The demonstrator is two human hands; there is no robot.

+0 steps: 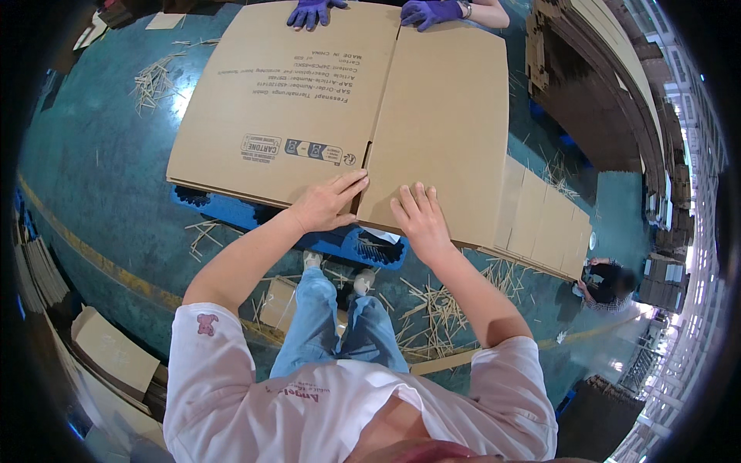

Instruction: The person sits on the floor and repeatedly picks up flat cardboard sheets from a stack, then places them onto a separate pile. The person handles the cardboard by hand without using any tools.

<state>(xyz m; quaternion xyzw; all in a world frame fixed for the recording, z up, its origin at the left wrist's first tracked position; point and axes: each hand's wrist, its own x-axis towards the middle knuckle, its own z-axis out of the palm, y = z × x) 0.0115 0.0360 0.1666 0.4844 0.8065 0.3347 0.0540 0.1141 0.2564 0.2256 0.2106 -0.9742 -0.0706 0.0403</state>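
Observation:
A large flattened cardboard carton (pixel 455 116) with dark print on its left panel lies in front of me. A long seam runs across it and widens into a slot near my edge. My left hand (pixel 333 202) rests on the board with fingers stretched out, its fingertips at that slot. To the right of the slot, my right hand (pixel 421 220) lies flat near the edge, fingers slightly apart. Along the far edge, a co-worker's purple-gloved left-side hand (pixel 312 12) and right-side hand (pixel 428 13) touch the same carton.
Beneath the carton sits a blue plastic pallet (pixel 340 245). More flat cardboard (pixel 540 220) extends to the right. Thin cardboard strips (pixel 440 316) litter the floor near my feet. Tall cardboard stacks (pixel 594 92) stand at the right, where another person (pixel 606 284) is crouched or bent.

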